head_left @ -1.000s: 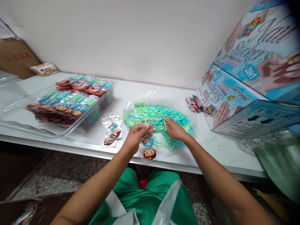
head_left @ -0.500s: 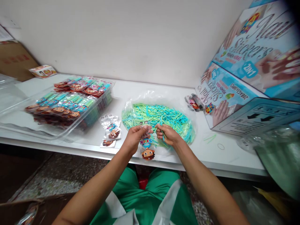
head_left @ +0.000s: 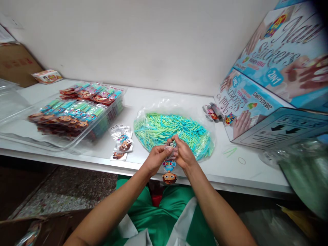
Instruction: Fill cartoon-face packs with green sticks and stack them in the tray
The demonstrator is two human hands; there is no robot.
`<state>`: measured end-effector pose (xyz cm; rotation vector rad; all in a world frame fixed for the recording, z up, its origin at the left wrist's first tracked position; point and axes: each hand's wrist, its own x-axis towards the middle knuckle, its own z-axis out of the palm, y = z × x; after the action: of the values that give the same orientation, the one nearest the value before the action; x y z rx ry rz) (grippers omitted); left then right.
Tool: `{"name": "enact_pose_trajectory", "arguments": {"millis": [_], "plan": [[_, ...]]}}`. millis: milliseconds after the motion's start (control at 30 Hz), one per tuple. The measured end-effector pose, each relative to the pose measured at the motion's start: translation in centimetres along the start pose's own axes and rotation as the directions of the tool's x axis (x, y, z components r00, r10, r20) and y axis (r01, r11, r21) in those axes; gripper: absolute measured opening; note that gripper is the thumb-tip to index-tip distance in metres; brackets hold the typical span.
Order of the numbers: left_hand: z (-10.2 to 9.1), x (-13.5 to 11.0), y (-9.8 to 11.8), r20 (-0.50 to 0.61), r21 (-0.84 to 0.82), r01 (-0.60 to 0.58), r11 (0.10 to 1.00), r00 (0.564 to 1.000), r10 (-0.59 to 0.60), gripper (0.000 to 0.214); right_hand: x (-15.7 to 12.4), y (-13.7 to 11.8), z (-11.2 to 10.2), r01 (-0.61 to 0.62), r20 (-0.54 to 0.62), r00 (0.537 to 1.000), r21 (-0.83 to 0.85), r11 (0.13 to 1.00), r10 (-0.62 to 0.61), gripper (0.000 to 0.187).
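Observation:
My left hand [head_left: 156, 159] is closed on the top of a small printed packet [head_left: 169, 176], which hangs below the fingers and shows a cartoon face. Close against it, my right hand [head_left: 185, 153] is pinched at the packet's upper end. A few thin sticks in the right fingers are mostly hidden by the hand. Just beyond both hands lies a heap of thin green and blue sticks [head_left: 169, 123] on a clear plastic bag [head_left: 169, 104]. Several flat printed packets [head_left: 123, 138] lie on the table, left of my left hand.
A clear plastic tray [head_left: 74, 145] at the left holds rows of filled packets [head_left: 68, 116]. Large printed cartons [head_left: 266, 85] stand at the right, with small wrapped pieces [head_left: 212, 112] beside them. Loose green sticks [head_left: 230, 151] and a rubber band [head_left: 241, 160] lie at right.
My right hand has brought its sticks from the heap to the packet's upper end. My left hand and the packet have shifted slightly right and towards me, and the hands now meet.

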<state>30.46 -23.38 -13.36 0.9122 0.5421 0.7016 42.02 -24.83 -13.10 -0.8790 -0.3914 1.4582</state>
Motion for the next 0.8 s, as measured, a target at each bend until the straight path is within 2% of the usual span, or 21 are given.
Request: {"name": "enact_pose_trajectory", "arguments": {"millis": [100,167,200,267,300,367,433,467,533,600,700,800], "plan": [[-0.4,-0.2,0.1,0.015,-0.002,0.007,1.000,1.000,-0.007,0.034,-1.0,0.2,-0.1,0.046,0.011,0.999,-0.180,0.983,-0.045,0.035],[-0.8,-0.6,0.7,0.007,0.057,0.023,0.998,1.000,-0.024,0.033,-1.4,-0.5,-0.6,0.150,0.090,0.988,-0.419,0.896,-0.124,0.034],[-1.0,-0.7,1.1,-0.016,0.097,0.018,0.995,1.000,-0.016,0.033,-1.6,-1.0,-0.9,0.229,0.153,0.973,-0.565,0.792,-0.173,0.033],[-1.3,-1.1,2.1,-0.086,0.185,-0.017,0.983,0.996,0.033,0.032,-2.1,-2.3,-1.4,0.338,0.274,0.940,-0.827,0.449,-0.202,0.029],[-1.4,-1.2,2.6,-0.123,0.227,-0.038,0.973,0.990,0.068,0.031,-2.3,-3.0,-1.5,0.357,0.313,0.930,-0.894,0.270,-0.193,0.026],[-1.5,-1.3,3.4,-0.173,0.299,-0.066,0.952,0.977,0.122,0.030,-2.9,-4.1,-1.4,0.374,0.374,0.912,-0.927,-0.035,-0.171,0.021],[-1.6,-1.3,3.7,-0.188,0.354,-0.082,0.932,0.970,0.157,0.028,-3.4,-4.9,-1.0,0.388,0.426,0.894,-0.890,-0.239,-0.138,0.018],[-1.7,-1.3,3.7,-0.188,0.378,-0.089,0.922,0.967,0.171,0.028,-3.6,-5.2,-0.7,0.394,0.444,0.888,-0.867,-0.306,-0.116,0.017],[-1.9,-1.3,3.5,-0.177,0.442,-0.109,0.891,0.962,0.206,0.027,-4.1,-5.8,-0.2,0.409,0.457,0.888,-0.833,-0.374,-0.049,0.018],[-2.0,-1.5,3.2,-0.155,0.546,-0.141,0.826,0.952,0.265,0.027,-4.3,-6.3,0.3,0.432,0.454,0.890,-0.818,-0.380,0.033,0.021],[-2.1,-2.0,3.2,-0.115,0.721,-0.180,0.669,0.921,0.371,0.024,-4.5,-6.8,0.9,0.455,0.438,0.889,-0.808,-0.374,0.135,0.024],[-2.0,-2.5,3.5,-0.034,0.860,-0.207,0.467,0.888,0.458,0.022,-4.5,-7.0,1.4,0.469,0.428,0.883,-0.780,-0.415,0.194,0.024]]}}
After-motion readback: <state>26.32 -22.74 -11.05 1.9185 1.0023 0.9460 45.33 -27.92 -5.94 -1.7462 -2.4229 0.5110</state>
